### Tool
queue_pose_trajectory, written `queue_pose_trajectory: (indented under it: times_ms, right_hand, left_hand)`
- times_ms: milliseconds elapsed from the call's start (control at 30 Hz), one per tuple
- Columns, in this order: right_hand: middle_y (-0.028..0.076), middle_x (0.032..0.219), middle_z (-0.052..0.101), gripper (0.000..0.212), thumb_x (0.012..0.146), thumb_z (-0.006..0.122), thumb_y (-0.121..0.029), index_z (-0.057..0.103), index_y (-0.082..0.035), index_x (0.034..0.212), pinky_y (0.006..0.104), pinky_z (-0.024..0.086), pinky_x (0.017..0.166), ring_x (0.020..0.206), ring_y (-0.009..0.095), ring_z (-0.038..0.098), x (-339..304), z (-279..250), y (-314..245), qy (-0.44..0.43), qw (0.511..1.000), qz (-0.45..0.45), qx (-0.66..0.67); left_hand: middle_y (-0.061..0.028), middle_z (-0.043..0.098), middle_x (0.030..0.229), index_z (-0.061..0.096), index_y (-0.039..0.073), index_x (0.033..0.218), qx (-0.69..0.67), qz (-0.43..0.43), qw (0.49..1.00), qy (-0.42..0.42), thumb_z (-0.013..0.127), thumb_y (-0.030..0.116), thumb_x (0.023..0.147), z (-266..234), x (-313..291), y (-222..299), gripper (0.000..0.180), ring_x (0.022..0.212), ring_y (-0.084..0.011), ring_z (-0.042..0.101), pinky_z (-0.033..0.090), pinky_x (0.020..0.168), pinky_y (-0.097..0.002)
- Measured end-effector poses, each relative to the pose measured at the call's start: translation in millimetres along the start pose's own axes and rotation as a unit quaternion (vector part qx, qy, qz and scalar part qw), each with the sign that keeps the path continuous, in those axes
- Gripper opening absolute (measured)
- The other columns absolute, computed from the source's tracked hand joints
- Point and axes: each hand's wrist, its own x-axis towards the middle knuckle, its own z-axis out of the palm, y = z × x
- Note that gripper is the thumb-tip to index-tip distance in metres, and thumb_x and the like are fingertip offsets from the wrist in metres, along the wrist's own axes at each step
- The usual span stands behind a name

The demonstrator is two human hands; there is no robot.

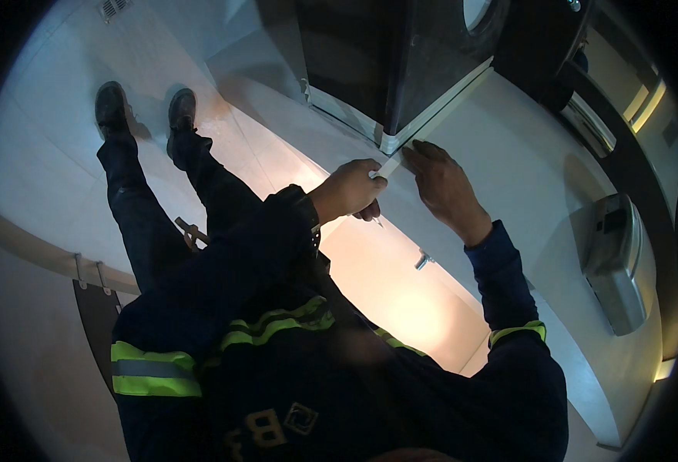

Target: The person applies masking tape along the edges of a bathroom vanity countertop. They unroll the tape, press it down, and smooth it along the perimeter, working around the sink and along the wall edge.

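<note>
My left hand [350, 191] is closed around the end of a white strip of tape [389, 166] just below the corner of a dark glossy panel [401, 61]. White tape edging [439, 106] runs along the panel's lower edges. My right hand [443, 189] lies flat on the pale surface [508, 146] beside that corner, its fingertips touching the strip's other end. A small dark tip pokes out beneath my left fist; I cannot tell what it is. Both sleeves are dark blue with yellow-green reflective bands.
My legs and dark shoes [112, 108] stand on a pale tiled floor [54, 154] at the upper left. A grey wall-mounted hand dryer [612, 262] sits at the right. A small metal fitting [424, 260] shows on the lit panel below my hands. A tool handle [191, 231] sticks out near my hip.
</note>
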Motion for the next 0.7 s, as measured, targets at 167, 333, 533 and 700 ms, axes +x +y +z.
queue_pose_trajectory:
  times_ms: [167, 333, 533, 700]
  right_hand:
    - [0.025, 0.132, 0.065, 0.041, 0.090, 0.065, -0.005, 0.069, -0.003, 0.131, 0.0469, 0.052, 0.106, 0.123, 0.042, 0.063, 2.9, -3.2, -2.8, -0.006, 1.000, 0.017, -0.011]
    - [0.024, 0.135, 0.064, 0.043, 0.091, 0.073, -0.017, 0.068, -0.006, 0.133, 0.0474, 0.051, 0.107, 0.126, 0.039, 0.062, -0.9, -5.1, -12.8, 0.002, 0.999, 0.028, -0.040]
    - [0.021, 0.124, 0.069, 0.037, 0.090, 0.077, -0.022, 0.074, -0.007, 0.124, 0.0463, 0.053, 0.102, 0.120, 0.038, 0.065, 3.9, 7.9, -6.9, 0.046, 0.998, 0.038, -0.036]
    - [0.016, 0.110, 0.072, 0.027, 0.085, 0.080, -0.023, 0.077, -0.008, 0.108, 0.0461, 0.057, 0.089, 0.104, 0.036, 0.069, 12.8, 9.1, -12.3, 0.073, 0.996, 0.052, -0.023]
  left_hand:
    - [-0.0144, 0.072, 0.086, 0.059, -0.003, 0.123, -0.056, -0.025, 0.995, -0.073, 0.060, 0.020, 0.101, -15.3, 16.1, -1.1, 0.032, 0.070, -0.0206, 0.071, 0.060, 0.066, -0.0326]
    - [-0.0112, 0.070, 0.090, 0.063, 0.001, 0.119, -0.115, 0.003, 0.991, -0.066, 0.061, 0.024, 0.104, -27.7, 22.8, -12.0, 0.028, 0.076, -0.0178, 0.069, 0.058, 0.072, -0.0326]
    - [-0.0087, 0.068, 0.087, 0.067, 0.002, 0.111, -0.106, 0.057, 0.992, -0.038, 0.063, 0.029, 0.106, -14.8, 40.3, -28.1, 0.028, 0.075, -0.0169, 0.068, 0.057, 0.071, -0.0314]
    - [-0.0057, 0.067, 0.084, 0.069, 0.005, 0.109, -0.137, 0.049, 0.989, -0.016, 0.062, 0.028, 0.106, -0.2, 48.0, -35.3, 0.024, 0.075, -0.0142, 0.065, 0.053, 0.072, -0.0300]
